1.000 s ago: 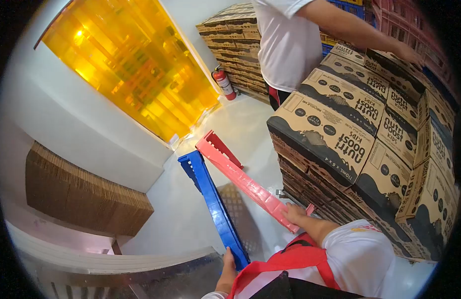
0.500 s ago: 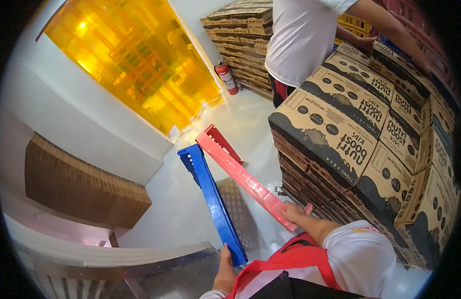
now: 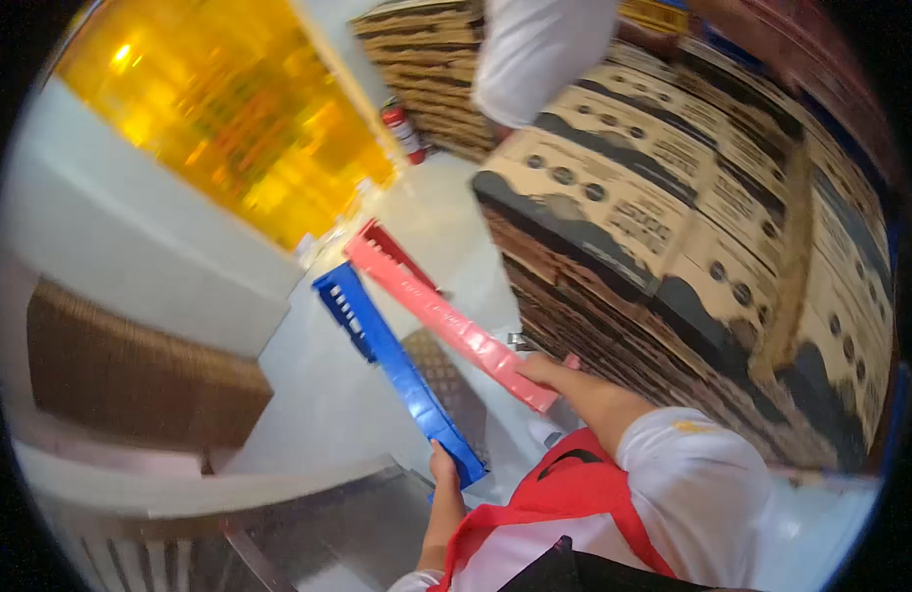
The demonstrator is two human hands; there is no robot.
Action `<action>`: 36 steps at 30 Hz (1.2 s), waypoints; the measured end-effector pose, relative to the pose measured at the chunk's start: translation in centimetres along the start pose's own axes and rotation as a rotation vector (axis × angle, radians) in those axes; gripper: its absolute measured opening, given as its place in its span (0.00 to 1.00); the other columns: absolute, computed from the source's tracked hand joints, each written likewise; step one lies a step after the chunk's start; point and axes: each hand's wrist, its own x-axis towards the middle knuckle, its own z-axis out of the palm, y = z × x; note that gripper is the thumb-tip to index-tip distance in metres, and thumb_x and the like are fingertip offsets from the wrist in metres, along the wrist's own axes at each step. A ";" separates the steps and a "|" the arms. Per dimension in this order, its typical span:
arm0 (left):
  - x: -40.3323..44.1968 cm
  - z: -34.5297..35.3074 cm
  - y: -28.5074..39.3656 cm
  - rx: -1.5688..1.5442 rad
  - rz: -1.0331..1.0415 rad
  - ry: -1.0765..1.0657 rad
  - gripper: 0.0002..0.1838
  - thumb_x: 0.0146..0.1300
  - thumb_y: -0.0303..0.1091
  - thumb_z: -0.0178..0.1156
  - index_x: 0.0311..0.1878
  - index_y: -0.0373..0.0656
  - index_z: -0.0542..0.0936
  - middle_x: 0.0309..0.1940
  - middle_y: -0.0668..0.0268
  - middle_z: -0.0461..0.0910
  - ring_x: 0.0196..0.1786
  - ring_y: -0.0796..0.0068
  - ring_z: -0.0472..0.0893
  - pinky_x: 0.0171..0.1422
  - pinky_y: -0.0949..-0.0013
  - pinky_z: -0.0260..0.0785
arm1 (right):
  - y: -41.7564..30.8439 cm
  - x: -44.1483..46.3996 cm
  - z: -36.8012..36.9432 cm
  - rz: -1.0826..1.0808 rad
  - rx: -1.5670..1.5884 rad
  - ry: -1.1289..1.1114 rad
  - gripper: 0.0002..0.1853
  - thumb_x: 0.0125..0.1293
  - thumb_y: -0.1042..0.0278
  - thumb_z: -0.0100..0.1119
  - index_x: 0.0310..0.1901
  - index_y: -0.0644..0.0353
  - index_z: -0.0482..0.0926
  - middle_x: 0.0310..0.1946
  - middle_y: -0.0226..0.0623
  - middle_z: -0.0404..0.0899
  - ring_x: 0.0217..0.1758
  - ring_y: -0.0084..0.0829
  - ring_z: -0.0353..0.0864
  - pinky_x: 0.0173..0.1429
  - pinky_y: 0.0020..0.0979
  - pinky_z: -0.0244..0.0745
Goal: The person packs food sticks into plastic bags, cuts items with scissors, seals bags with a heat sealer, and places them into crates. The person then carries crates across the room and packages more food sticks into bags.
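Note:
A blue plastic crate [image 3: 401, 370] is in my left hand [image 3: 442, 464], whose fingers are closed on its near end. My right hand [image 3: 545, 371] grips the near end of a pink plastic crate [image 3: 451, 324]. Both crates show mainly one long, narrow side, with slotted walls at the far ends. They point away from me side by side, spread slightly apart at the near ends, over the pale floor. Most of my fingers are hidden behind the crates' edges.
Stacked printed cartons [image 3: 614, 187] stand close on my right, with a co-worker in a white shirt [image 3: 540, 54] behind them. Ahead are a yellow strip curtain [image 3: 229, 118] and a fire extinguisher [image 3: 403, 130]. Flattened cardboard [image 3: 140, 370] and a metal surface [image 3: 328, 523] lie left.
My view has turned and blurred; the carton stack now looks nearer. Both crates, still held, appear farther left and higher in view. The co-worker has shifted toward the upper edge of view.

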 end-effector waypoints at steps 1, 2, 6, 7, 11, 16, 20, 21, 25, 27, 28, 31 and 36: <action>0.1 0.4 -0.2 0.041 0.037 -0.037 0.40 0.58 0.62 0.36 0.44 0.26 0.72 0.42 0.48 0.74 0.46 0.59 0.74 0.50 0.62 0.62 | 0.3 -0.1 0.5 -0.023 0.012 0.061 0.34 0.49 0.39 0.51 0.42 0.69 0.74 0.41 0.54 0.74 0.46 0.43 0.74 0.49 0.38 0.67; 0.4 0.5 -0.8 0.028 0.040 -0.018 0.40 0.58 0.62 0.36 0.44 0.26 0.72 0.42 0.49 0.74 0.46 0.60 0.74 0.50 0.63 0.62 | 0.0 -1.2 0.9 -0.018 0.012 0.152 0.34 0.49 0.40 0.51 0.42 0.69 0.74 0.41 0.55 0.73 0.46 0.44 0.74 0.49 0.38 0.67; 2.5 0.4 -4.3 -0.349 0.065 -0.136 0.38 0.60 0.60 0.34 0.46 0.27 0.71 0.43 0.53 0.74 0.45 0.61 0.74 0.51 0.65 0.63 | 0.3 -3.0 1.4 -0.016 -0.009 0.219 0.33 0.51 0.40 0.48 0.43 0.68 0.73 0.43 0.54 0.72 0.48 0.47 0.72 0.51 0.39 0.66; 2.3 0.4 -4.5 -0.395 0.077 -0.132 0.37 0.61 0.60 0.34 0.47 0.28 0.71 0.43 0.53 0.74 0.45 0.61 0.74 0.51 0.65 0.63 | 0.7 -4.0 1.0 -0.017 -0.024 0.220 0.33 0.51 0.40 0.48 0.43 0.68 0.73 0.43 0.54 0.72 0.48 0.47 0.72 0.51 0.39 0.66; 4.8 0.8 -9.7 -0.275 0.102 0.011 0.39 0.60 0.61 0.32 0.41 0.27 0.74 0.39 0.48 0.76 0.44 0.54 0.74 0.50 0.62 0.62 | 3.2 -9.4 0.7 0.074 0.000 0.221 0.33 0.53 0.38 0.42 0.45 0.63 0.74 0.45 0.51 0.72 0.51 0.46 0.70 0.53 0.39 0.63; -0.8 -3.8 -8.5 0.098 0.169 0.186 0.38 0.60 0.58 0.31 0.37 0.26 0.74 0.38 0.38 0.72 0.46 0.43 0.70 0.53 0.54 0.58 | 8.8 -13.0 2.3 -0.030 0.032 0.238 0.33 0.56 0.38 0.39 0.42 0.66 0.74 0.42 0.53 0.73 0.49 0.48 0.70 0.53 0.40 0.62; -2.0 -5.4 -12.3 0.117 0.138 0.189 0.39 0.59 0.61 0.31 0.38 0.28 0.75 0.38 0.39 0.72 0.46 0.43 0.70 0.53 0.54 0.59 | 12.5 -17.7 2.7 0.009 -0.108 0.273 0.33 0.56 0.37 0.39 0.40 0.64 0.76 0.39 0.56 0.73 0.47 0.47 0.72 0.50 0.40 0.64; -2.4 -5.7 -13.6 0.099 0.136 0.202 0.39 0.59 0.61 0.31 0.38 0.28 0.75 0.38 0.39 0.72 0.46 0.43 0.70 0.53 0.54 0.59 | 13.5 -19.2 2.6 0.032 -0.132 0.285 0.32 0.56 0.37 0.39 0.38 0.64 0.76 0.38 0.55 0.74 0.46 0.48 0.72 0.49 0.40 0.64; -7.7 -6.2 -16.5 0.105 0.073 0.131 0.38 0.59 0.60 0.31 0.42 0.30 0.74 0.41 0.41 0.72 0.49 0.46 0.70 0.55 0.57 0.58 | 20.7 -23.6 3.4 0.082 -0.153 0.332 0.32 0.56 0.37 0.39 0.35 0.63 0.76 0.35 0.54 0.75 0.43 0.49 0.73 0.47 0.41 0.65; -9.3 -6.9 -18.1 0.156 0.108 0.142 0.37 0.59 0.60 0.32 0.44 0.30 0.74 0.42 0.42 0.72 0.50 0.48 0.70 0.55 0.58 0.58 | 21.9 -26.7 3.5 0.077 -0.096 0.330 0.31 0.56 0.37 0.39 0.36 0.62 0.76 0.35 0.53 0.75 0.42 0.49 0.74 0.46 0.42 0.66; -8.8 -6.6 -19.3 0.215 0.023 0.106 0.36 0.59 0.59 0.32 0.45 0.31 0.73 0.43 0.43 0.72 0.51 0.48 0.70 0.56 0.59 0.57 | 22.8 -26.6 3.8 0.093 -0.141 0.320 0.31 0.56 0.37 0.40 0.37 0.62 0.76 0.35 0.52 0.75 0.42 0.49 0.74 0.46 0.42 0.66; -9.0 -7.1 -22.2 0.188 -0.063 0.069 0.36 0.59 0.59 0.33 0.47 0.32 0.73 0.45 0.44 0.71 0.52 0.50 0.69 0.56 0.59 0.57 | 23.0 -27.1 5.3 0.074 -0.122 0.316 0.32 0.55 0.37 0.40 0.38 0.64 0.76 0.35 0.53 0.75 0.42 0.49 0.74 0.46 0.43 0.66; -11.4 -5.3 -23.5 0.033 0.015 0.038 0.36 0.59 0.61 0.34 0.49 0.35 0.72 0.46 0.46 0.71 0.52 0.53 0.70 0.56 0.61 0.58 | 22.4 -26.4 6.0 0.039 -0.180 0.242 0.32 0.56 0.38 0.39 0.37 0.66 0.76 0.36 0.54 0.75 0.42 0.50 0.73 0.47 0.44 0.66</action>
